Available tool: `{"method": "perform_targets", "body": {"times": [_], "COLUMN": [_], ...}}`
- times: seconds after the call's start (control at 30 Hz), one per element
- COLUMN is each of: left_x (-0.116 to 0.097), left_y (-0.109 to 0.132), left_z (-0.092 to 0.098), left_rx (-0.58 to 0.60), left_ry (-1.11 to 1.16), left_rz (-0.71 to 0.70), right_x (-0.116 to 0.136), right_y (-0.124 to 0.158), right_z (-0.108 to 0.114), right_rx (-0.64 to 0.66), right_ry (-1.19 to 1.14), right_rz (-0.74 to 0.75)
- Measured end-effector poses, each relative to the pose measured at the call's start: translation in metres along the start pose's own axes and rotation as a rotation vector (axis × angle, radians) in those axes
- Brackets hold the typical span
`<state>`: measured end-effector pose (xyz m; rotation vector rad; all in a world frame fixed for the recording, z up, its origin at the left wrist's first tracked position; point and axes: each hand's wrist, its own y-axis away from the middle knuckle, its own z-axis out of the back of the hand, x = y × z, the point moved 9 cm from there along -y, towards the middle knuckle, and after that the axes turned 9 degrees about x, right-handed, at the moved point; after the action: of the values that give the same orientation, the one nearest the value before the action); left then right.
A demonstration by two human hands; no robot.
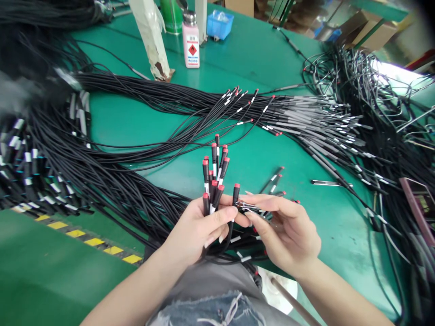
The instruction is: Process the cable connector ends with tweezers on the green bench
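My left hand point(200, 226) is closed around a bunch of black cables whose red-tipped connectors point(215, 181) stand up above my fingers. Beside that bunch, a single red-tipped connector point(235, 194) rises from my left thumb and fingers. My right hand point(288, 231) pinches a slim shiny metal tool, which looks like tweezers point(249, 206); its tip meets the cable just below the single connector. More black cables with white labels point(245, 258) hang below both hands, over the lap. The fingers partly hide the tool and the cables.
Long bundles of black cable point(136, 93) lie across the green table point(115, 108). A pink-and-white bottle point(191, 45), a blue bin point(220, 25) and a white post point(149, 36) stand at the back. Tangled wires point(360, 77) and a phone-like device point(421, 203) are at the right.
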<state>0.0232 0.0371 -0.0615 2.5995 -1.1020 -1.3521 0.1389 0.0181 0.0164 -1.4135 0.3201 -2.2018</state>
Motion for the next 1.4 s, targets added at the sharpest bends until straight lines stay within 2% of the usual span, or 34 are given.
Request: {"method": "perform_targets", "body": {"times": [0.1, 0.17, 0.3, 0.4, 0.5, 0.63, 0.7, 0.83, 0.97, 1.1, 1.27, 1.4], "left_x": [0.004, 0.005, -0.001, -0.002, 0.005, 0.001, -0.001, 0.004, 0.011, 0.009, 0.001, -0.002], "left_y": [0.001, 0.002, 0.003, 0.002, 0.000, -0.001, 0.000, 0.002, 0.003, 0.003, 0.004, 0.003], "left_z": [0.000, 0.000, -0.007, -0.013, -0.011, 0.000, -0.002, -0.006, -0.003, 0.003, 0.003, 0.004], "left_rx": [-0.018, -0.041, -0.030, 0.022, 0.042, -0.027, 0.011, 0.075, 0.023, -0.057, -0.059, -0.074], "left_ry": [-0.095, -0.162, -0.278, -0.335, -0.224, 0.044, 0.130, 0.079, -0.001, 0.049, 0.113, 0.120], "left_rz": [0.041, 0.068, 0.034, -0.002, 0.024, -0.033, -0.033, 0.066, 0.141, 0.111, 0.048, 0.029], "right_x": [-0.004, -0.004, -0.003, -0.007, -0.017, -0.034, -0.042, -0.047, -0.037, -0.028, -0.010, 0.003], "right_y": [-0.004, -0.008, -0.018, -0.020, -0.016, -0.010, -0.008, -0.006, -0.010, -0.012, -0.006, 0.001], "right_z": [0.013, 0.019, 0.009, 0.003, 0.004, 0.008, 0.007, -0.001, -0.001, 0.005, 0.009, 0.007], "right_rx": [-0.072, -0.089, 0.061, 0.089, 0.056, -0.016, -0.025, 0.023, 0.030, -0.008, -0.109, -0.105], "right_ry": [-0.028, 0.042, 0.196, 0.156, 0.025, -0.255, -0.365, -0.394, -0.301, -0.117, -0.192, -0.151], "right_rz": [-0.049, -0.079, -0.127, -0.163, -0.247, -0.305, -0.336, -0.406, -0.373, -0.324, -0.164, -0.035]}}
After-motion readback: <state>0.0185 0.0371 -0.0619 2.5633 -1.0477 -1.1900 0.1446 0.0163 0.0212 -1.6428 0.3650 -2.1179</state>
